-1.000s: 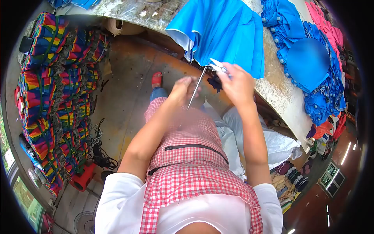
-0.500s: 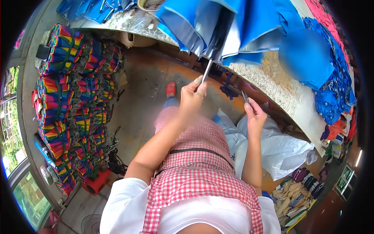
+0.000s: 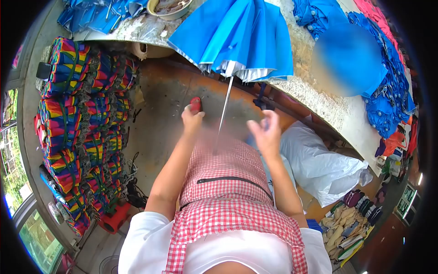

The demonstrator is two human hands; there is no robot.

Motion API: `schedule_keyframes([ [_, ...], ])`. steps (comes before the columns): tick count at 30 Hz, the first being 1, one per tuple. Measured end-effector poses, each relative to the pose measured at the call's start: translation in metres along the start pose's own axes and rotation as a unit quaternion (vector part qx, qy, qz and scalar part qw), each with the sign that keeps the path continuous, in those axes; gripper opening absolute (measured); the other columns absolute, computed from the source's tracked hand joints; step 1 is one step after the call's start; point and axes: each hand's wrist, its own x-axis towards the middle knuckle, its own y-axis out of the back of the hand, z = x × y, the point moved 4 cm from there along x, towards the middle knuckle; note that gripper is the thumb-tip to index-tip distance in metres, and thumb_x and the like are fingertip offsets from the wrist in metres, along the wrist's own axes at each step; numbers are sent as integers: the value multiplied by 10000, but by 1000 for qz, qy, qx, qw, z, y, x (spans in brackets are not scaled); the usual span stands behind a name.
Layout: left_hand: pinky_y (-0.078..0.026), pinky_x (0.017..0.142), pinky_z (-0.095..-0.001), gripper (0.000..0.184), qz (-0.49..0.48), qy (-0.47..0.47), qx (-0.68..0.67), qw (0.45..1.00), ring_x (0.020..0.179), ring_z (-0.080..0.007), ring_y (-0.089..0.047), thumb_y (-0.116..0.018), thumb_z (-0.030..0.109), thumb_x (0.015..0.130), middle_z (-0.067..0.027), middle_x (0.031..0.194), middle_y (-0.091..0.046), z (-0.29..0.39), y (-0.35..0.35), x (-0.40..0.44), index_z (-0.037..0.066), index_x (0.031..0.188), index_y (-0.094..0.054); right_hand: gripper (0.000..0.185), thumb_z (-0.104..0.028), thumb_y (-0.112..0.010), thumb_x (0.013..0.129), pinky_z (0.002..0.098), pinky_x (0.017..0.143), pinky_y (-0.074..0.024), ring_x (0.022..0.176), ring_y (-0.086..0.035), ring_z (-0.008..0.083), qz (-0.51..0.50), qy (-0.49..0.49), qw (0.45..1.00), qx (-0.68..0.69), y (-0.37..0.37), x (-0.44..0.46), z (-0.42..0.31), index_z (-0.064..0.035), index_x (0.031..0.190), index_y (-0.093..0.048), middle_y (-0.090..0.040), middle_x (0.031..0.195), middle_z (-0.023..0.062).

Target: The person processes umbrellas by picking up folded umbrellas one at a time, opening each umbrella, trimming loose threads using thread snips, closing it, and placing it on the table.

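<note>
A half-folded blue umbrella [image 3: 242, 39] with a silvery underside lies over the table edge, its bare metal shaft [image 3: 225, 105] pointing toward my apron. My left hand [image 3: 193, 119] is off to the left of the shaft, fingers apart and holding nothing visible. To the right of the shaft is my right hand [image 3: 267, 134], its thumb raised and fingers curled. A small dark bit shows between those fingers, too blurred to name. Neither hand touches the umbrella. The lower end of the shaft is smeared.
Blue umbrellas [image 3: 388, 107] are heaped along the right of the worn table [image 3: 319, 98], with more [image 3: 102, 16] at the upper left beside a bowl [image 3: 169, 8]. Rainbow-coloured bundles [image 3: 66, 107] are stacked on the left. White plastic sacks [image 3: 315, 160] stand under the table.
My left hand has let go of the umbrella shaft and moved left. My right hand has moved left and lower; the small pointed metal tool it pinched no longer shows clearly. The umbrella has tilted downward.
</note>
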Motion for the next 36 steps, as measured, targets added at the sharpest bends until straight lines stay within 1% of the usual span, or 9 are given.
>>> schedule_keyframes([
  [3, -382, 936, -363, 622, 152, -171, 68, 971, 1126, -269, -474, -677, 188, 726, -180, 1238, -468, 32, 20, -6, 17, 1262, -413, 786, -487, -754, 610, 405, 670, -478, 766, -610, 326, -51, 41, 993, -95, -74, 24, 2, -68, 1190, -429, -606, 859, 175],
  [6, -354, 960, -368, 665, 201, -364, 78, 906, 1150, -287, -451, -692, 266, 737, -194, 1234, -462, 148, 41, -24, 28, 1280, -391, 312, -138, -540, 756, 466, 642, -473, 719, -598, 395, -38, 184, 982, -25, -110, 48, -13, -44, 1051, -500, -618, 778, 202],
  [9, -337, 966, -399, 718, 137, -393, -35, 909, 1165, -324, -410, -705, 304, 736, -261, 1228, -419, 234, 53, 14, -38, 1261, -354, 282, -70, -547, 732, 372, 536, -489, 612, -619, 306, -106, 245, 961, 76, -79, 41, -62, -28, 1008, -512, -615, 712, 165],
  [13, -473, 754, -291, 534, -97, -240, -344, 903, 845, -184, -581, -605, 380, 833, -102, 1002, -599, 363, 48, 24, -46, 1138, -501, 364, -175, -655, 738, 374, 473, -457, 521, -576, 303, -61, 448, 889, -68, -41, 43, -119, -70, 1059, -520, -565, 606, 116],
  [17, -497, 688, -286, 260, 14, -552, -421, 720, 733, -161, -590, -531, 222, 890, -77, 861, -616, 508, 100, -121, -12, 990, -586, 334, -240, -682, 772, 299, 515, -486, 603, -645, 208, 112, 374, 920, 16, 52, 84, -152, -58, 1020, -554, -621, 681, 121],
  [21, -402, 815, -300, 222, 134, -679, -241, 680, 866, -177, -538, -557, 92, 855, -93, 943, -614, 494, 31, -55, -54, 1022, -567, 367, -213, -668, 765, 350, 556, -499, 649, -639, 292, 194, 218, 957, -7, 94, 90, -96, -63, 1071, -530, -644, 746, 125],
  [25, -448, 807, -347, 311, 12, -510, -226, 830, 937, -249, -599, -628, 96, 771, -176, 1018, -618, 380, -77, 33, -1, 1061, -568, 356, -196, -623, 777, 383, 643, -482, 740, -615, 302, 192, 170, 958, -131, 72, 112, -27, -40, 1082, -525, -612, 835, 173],
  [32, -453, 637, -462, 579, 243, -604, 82, 755, 744, -422, -587, -654, 379, 767, -254, 813, -606, 558, 38, 65, 11, 1161, -445, 463, -156, -604, 743, 458, 896, -360, 1046, -456, 372, 199, 141, 890, -385, 64, 166, -29, -10, 1162, -471, -493, 1120, 199],
  [36, -476, 699, -469, 681, 288, -538, 263, 747, 878, -408, -574, -618, 475, 759, -206, 1115, -510, 614, 80, 210, 41, 1219, -365, 401, -104, -596, 744, 453, 905, -360, 1049, -459, 367, 236, 213, 918, -237, 6, 202, -77, -11, 1123, -506, -488, 1129, 203],
])
